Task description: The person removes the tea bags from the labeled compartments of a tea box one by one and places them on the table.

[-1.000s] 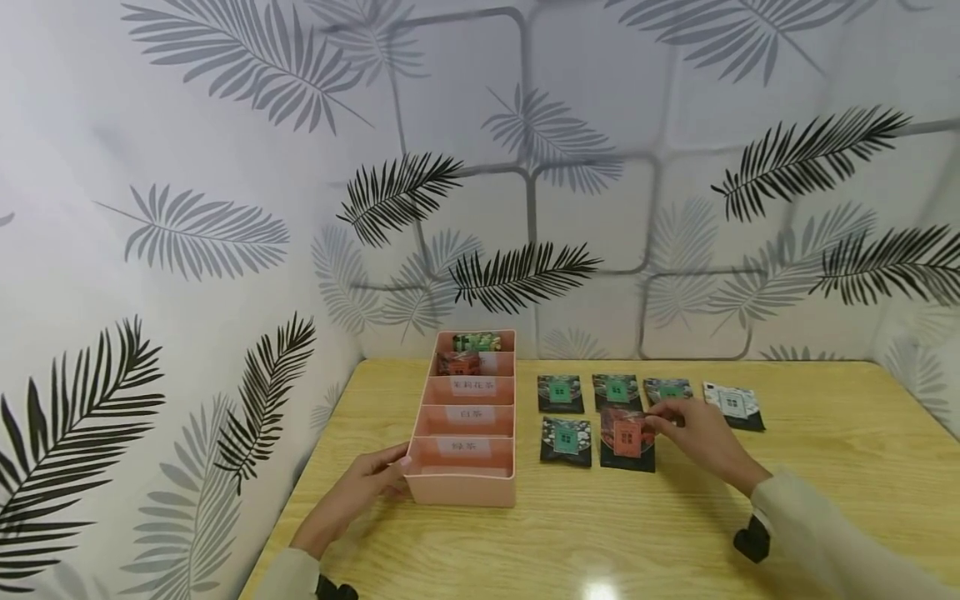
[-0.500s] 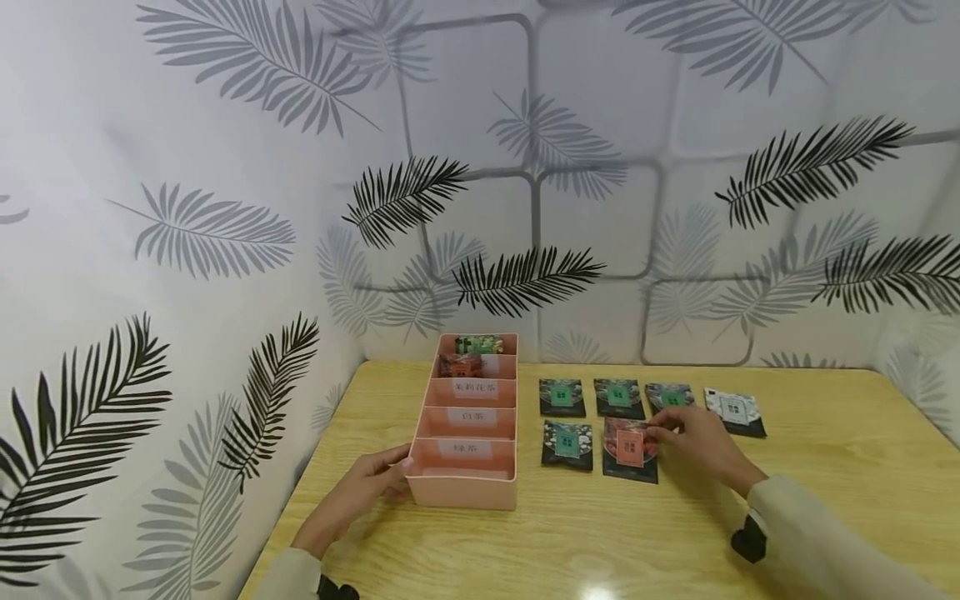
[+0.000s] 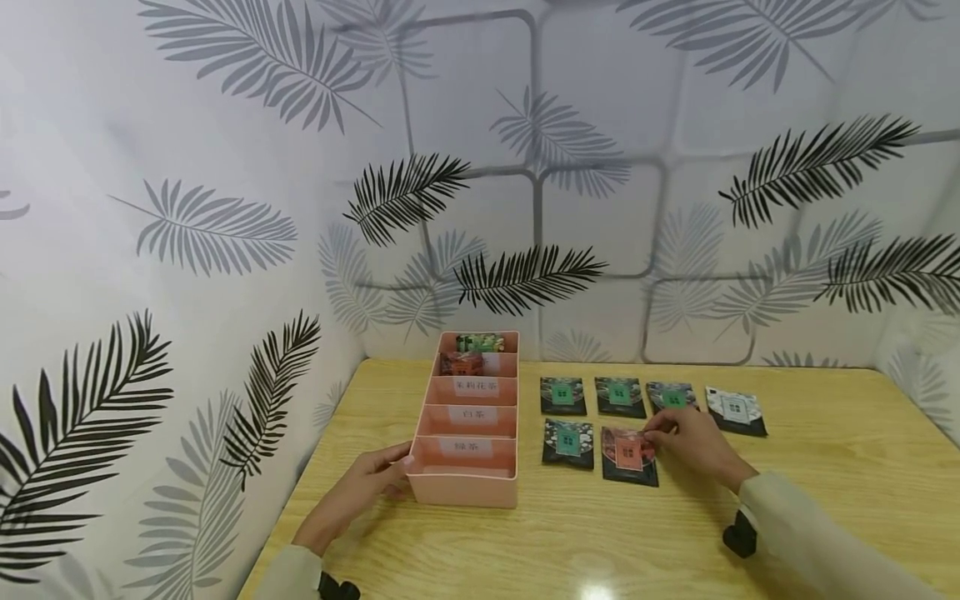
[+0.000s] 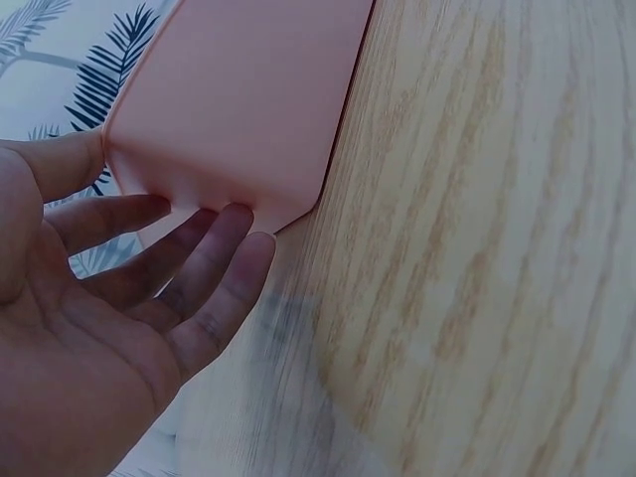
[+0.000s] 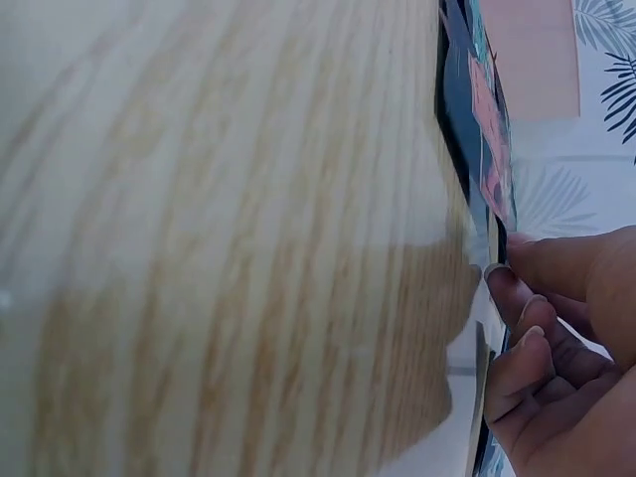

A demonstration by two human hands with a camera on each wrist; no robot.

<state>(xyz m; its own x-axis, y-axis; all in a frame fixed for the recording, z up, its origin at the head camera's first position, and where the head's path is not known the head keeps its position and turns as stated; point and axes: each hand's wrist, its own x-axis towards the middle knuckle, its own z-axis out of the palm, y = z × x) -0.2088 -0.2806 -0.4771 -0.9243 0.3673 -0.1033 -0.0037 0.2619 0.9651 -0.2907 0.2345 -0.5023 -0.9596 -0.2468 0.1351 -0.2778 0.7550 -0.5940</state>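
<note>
In the head view, my left hand (image 3: 367,481) holds the near left corner of a long pink divided box (image 3: 465,490). The left wrist view shows several fingertips against the box's outer wall (image 4: 238,89) and the thumb up at its rim. My right hand (image 3: 693,446) pinches the right edge of a tea sachet with a red label (image 3: 628,454), close over the table. That same sachet (image 5: 487,119) appears edge-on in the right wrist view, the thumb and index finger at its corner. Left of it lies a sachet with a green label (image 3: 567,442).
Behind these, green-label sachets (image 3: 562,393) and a white-and-black sachet (image 3: 737,410) form a row on the wooden table (image 3: 480,554). Labelled dividers split the box. Its far compartments hold a green packet (image 3: 480,342) and a red packet (image 3: 461,363). A patterned wall stands behind.
The red-label sachet has shifted slightly toward the table's near edge, with my right hand at its edge throughout. My left hand stays at the box corner.
</note>
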